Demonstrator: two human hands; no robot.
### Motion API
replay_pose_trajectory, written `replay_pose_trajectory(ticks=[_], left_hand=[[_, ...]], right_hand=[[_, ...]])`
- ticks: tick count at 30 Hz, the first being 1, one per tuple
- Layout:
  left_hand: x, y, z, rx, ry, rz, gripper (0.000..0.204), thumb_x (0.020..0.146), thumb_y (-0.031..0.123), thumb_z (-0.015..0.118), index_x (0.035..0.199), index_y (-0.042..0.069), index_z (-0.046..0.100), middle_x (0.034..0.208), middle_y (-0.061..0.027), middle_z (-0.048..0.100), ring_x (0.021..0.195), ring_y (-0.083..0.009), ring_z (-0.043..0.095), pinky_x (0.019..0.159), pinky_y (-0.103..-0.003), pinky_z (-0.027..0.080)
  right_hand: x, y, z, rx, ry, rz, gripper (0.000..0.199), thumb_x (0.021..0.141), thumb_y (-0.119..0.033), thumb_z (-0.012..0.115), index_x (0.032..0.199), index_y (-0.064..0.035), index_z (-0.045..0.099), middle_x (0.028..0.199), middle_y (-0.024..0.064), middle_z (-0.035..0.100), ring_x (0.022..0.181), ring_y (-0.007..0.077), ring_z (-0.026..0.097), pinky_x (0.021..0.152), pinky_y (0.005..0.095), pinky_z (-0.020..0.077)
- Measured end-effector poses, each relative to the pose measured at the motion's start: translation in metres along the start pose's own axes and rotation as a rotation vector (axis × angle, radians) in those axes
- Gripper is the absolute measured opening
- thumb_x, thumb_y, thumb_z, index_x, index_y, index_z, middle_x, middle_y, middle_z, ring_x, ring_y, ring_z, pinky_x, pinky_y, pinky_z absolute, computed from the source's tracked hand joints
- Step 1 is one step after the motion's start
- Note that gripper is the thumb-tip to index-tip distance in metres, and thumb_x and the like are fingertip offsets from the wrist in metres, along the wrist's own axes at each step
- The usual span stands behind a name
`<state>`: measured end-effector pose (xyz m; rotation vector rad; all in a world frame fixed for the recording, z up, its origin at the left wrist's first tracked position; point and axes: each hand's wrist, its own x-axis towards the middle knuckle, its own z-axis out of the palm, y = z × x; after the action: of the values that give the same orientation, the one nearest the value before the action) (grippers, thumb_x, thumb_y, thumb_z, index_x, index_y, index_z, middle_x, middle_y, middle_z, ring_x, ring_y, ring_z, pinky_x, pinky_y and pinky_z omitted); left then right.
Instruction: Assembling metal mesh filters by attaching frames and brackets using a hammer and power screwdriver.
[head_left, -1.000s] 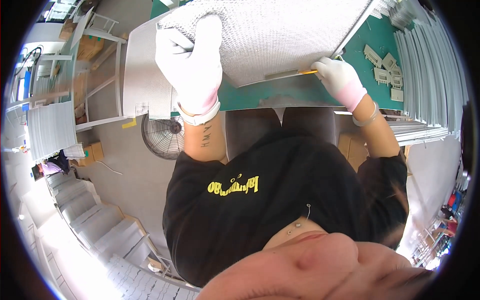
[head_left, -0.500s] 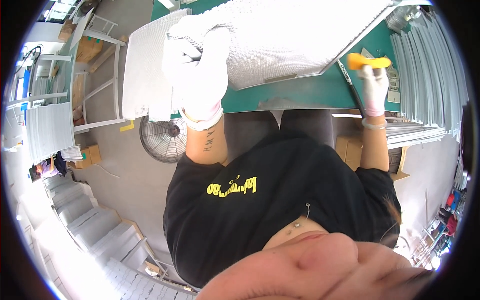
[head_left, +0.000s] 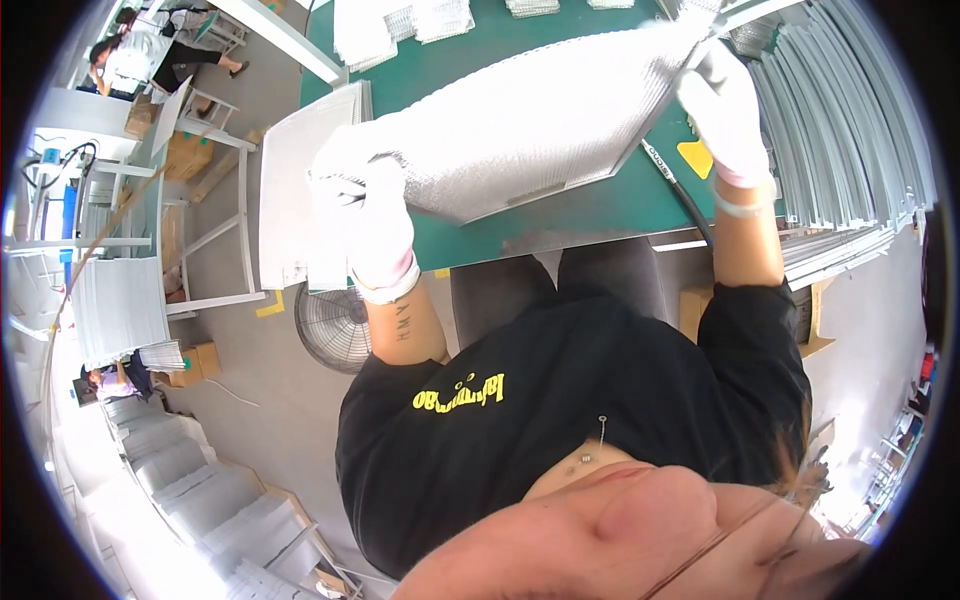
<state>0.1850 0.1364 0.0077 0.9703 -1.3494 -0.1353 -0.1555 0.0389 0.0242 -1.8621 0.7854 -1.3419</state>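
A large silvery-white textured panel (head_left: 540, 120) is held up at a tilt above the green table (head_left: 490, 232). My left hand (head_left: 375, 205), in a white glove, grips its left end with the fingers folded over the edge. At the right end my gloved right hand (head_left: 722, 112) has its fingers closed on the panel's edge. A yellow scraper (head_left: 695, 158) lies on the table just below my right hand. Beside it rests a slim tool with a black handle (head_left: 682, 200).
White flat sheets (head_left: 305, 190) are stacked at the table's left end. Thin pale panels (head_left: 840, 120) stand in a row at the right. Small white stacks (head_left: 430, 18) sit along the far side. A floor fan (head_left: 332, 330) is below left; another person (head_left: 145, 60) is far left.
My right hand has let go of the yellow scraper, leaving it on the table, and taken the panel's right edge. The panel has tilted, and the small stacks behind it now show.
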Motion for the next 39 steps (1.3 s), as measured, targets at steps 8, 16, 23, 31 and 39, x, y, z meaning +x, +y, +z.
replay_pose_trajectory(ticks=[8,16,23,31,39], left_hand=[[-0.011,-0.004,0.013,0.045,0.046,0.045,0.024,0.084,0.001,0.067,0.108,-0.001,0.069,0.102,-0.0123,0.069,0.095,-0.0214,0.065,0.082,-0.031,0.051],[0.002,-0.011,0.012,0.077,0.126,-0.021,0.019,0.089,0.007,0.070,0.106,0.002,0.065,0.104,-0.0105,0.065,0.093,-0.0192,0.061,0.081,-0.029,0.048],[-0.003,-0.012,0.008,0.097,0.035,-0.032,0.018,0.088,0.004,0.069,0.105,0.001,0.066,0.098,-0.0081,0.064,0.088,-0.0167,0.059,0.078,-0.029,0.047],[0.010,0.016,-0.010,-0.092,-0.193,-0.066,0.023,0.083,0.003,0.072,0.105,0.000,0.069,0.096,-0.0091,0.070,0.084,-0.0185,0.066,0.074,-0.029,0.053],[0.007,0.020,0.000,-0.131,-0.010,-0.038,0.026,0.082,0.004,0.074,0.107,-0.001,0.069,0.101,-0.0113,0.073,0.089,-0.0201,0.070,0.078,-0.032,0.057]], right_hand=[[-0.017,0.017,0.032,0.094,0.310,-0.006,0.023,0.084,0.000,0.072,0.107,0.0007,0.066,0.091,0.0019,0.065,0.080,0.0077,0.059,0.075,0.0225,0.0488],[0.005,-0.054,0.038,0.344,0.266,-0.111,0.103,0.088,-0.015,0.075,0.162,-0.0187,0.004,0.137,0.0153,0.051,0.117,0.0247,0.056,0.106,0.0453,0.0455],[0.036,-0.065,-0.026,-0.616,-0.323,-0.572,0.043,0.086,0.001,0.070,0.128,-0.0016,0.064,0.107,0.0081,0.071,0.093,0.0202,0.068,0.085,0.0297,0.0540],[0.050,-0.096,-0.024,-0.624,-0.517,-0.483,0.043,0.084,-0.008,0.071,0.127,-0.0074,0.067,0.101,0.0141,0.070,0.089,0.0223,0.069,0.080,0.0317,0.0539],[0.070,-0.112,-0.004,-0.526,-0.786,-0.572,0.042,0.086,-0.009,0.070,0.128,-0.0076,0.067,0.093,0.0129,0.071,0.085,0.0290,0.069,0.078,0.0357,0.0544]])
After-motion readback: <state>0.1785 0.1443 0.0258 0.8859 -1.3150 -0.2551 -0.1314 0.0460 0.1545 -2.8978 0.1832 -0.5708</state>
